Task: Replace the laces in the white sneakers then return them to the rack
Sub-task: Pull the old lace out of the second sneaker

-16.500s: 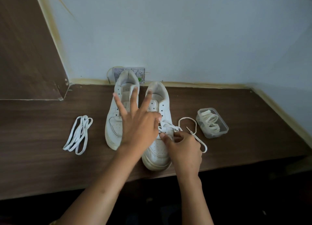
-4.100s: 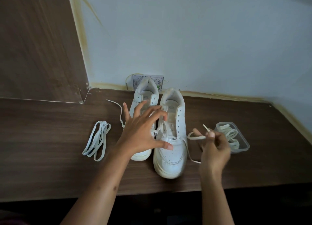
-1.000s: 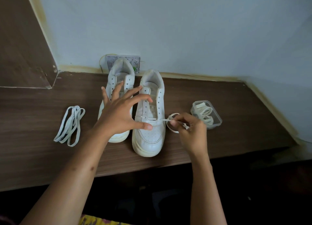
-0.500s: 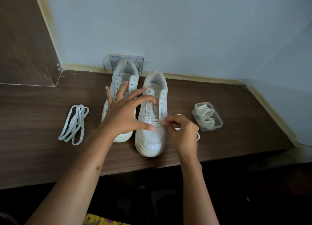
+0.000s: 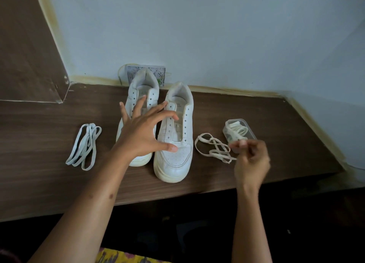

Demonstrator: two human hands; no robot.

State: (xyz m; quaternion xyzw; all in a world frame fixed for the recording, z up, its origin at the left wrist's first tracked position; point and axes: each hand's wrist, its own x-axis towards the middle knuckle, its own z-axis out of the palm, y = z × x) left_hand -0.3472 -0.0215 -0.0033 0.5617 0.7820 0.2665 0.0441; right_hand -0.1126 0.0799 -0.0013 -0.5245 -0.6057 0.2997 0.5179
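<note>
Two white sneakers stand side by side on a brown wooden shelf (image 5: 237,108), toes toward me: the left sneaker (image 5: 138,92) and the right sneaker (image 5: 175,162). No lace shows in the eyelets of either. My left hand (image 5: 142,134) hovers over both with fingers spread, and its thumb touches the right sneaker's toe. A loose cream lace (image 5: 213,146) lies on the shelf to the right of that sneaker. My right hand (image 5: 250,160) is blurred, fingers curled, at the lace's near end. Whether it still pinches the lace is unclear.
A bundle of white laces (image 5: 85,146) lies left of the sneakers. A small clear container (image 5: 249,130) with cream laces inside sits at the right, just beyond my right hand. A wall socket plate (image 5: 146,71) is behind the left sneaker. A wooden panel (image 5: 25,45) rises at far left.
The lace has come out of the right sneaker and now lies on the shelf beside it. My right hand has moved right, toward the container. My left hand has stayed over the sneakers.
</note>
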